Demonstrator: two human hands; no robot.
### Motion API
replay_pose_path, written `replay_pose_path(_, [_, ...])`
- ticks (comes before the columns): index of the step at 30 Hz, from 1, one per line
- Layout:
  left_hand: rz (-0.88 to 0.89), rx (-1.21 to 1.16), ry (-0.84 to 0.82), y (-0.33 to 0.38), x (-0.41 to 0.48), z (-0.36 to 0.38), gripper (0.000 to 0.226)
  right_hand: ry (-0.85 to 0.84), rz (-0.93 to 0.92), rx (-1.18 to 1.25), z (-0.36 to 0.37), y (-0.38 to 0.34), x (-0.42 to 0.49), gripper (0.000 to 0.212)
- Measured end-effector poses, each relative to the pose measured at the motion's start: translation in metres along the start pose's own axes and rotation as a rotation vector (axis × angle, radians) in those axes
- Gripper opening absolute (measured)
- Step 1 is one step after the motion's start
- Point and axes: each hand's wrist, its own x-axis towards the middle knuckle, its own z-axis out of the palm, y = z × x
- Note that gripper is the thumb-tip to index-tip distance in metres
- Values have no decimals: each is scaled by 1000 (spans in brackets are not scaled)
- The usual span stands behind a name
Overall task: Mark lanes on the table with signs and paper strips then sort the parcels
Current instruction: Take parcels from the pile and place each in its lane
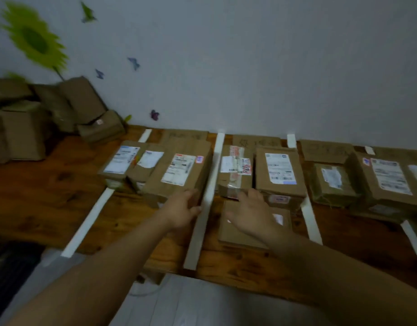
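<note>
White paper strips [208, 198] split the wooden table [50, 196] into lanes, with cardboard signs [254, 141] lying flat at the wall end. Brown parcels with white labels fill the lanes. My left hand [182, 211] rests with relaxed fingers against the near corner of a large parcel [179, 170] in the left lane. My right hand [252, 211] lies flat with spread fingers on a low parcel [238, 236] in the middle lane, just in front of a taped parcel [235, 170] and a bigger labelled one [279, 172].
A heap of unsorted brown parcels [38, 118] stands at the table's far left against the wall. More parcels [388, 177] sit in the right lanes. The table's front edge [226, 276] runs just below my forearms, with grey floor beneath.
</note>
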Motion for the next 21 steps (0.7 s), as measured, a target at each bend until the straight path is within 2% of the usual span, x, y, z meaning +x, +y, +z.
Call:
replay_pose_path(5, [-40,-101,112,-62,-42,-85,61,81,-162,-34,4,-122,28,67])
replay_pose_path(10, [-34,-24,218,-162,-74,-177,64,105,-196,-50,23,-239,48,65])
replay_pose_path(17, [-296,31,175,-319,-124,-283,77,-26,-215,-92,64,-388,76,70])
replay_pose_path(21, [-433,-6,257,-387,-135,-329,80,-36,-277,-117,79,-463,102,69])
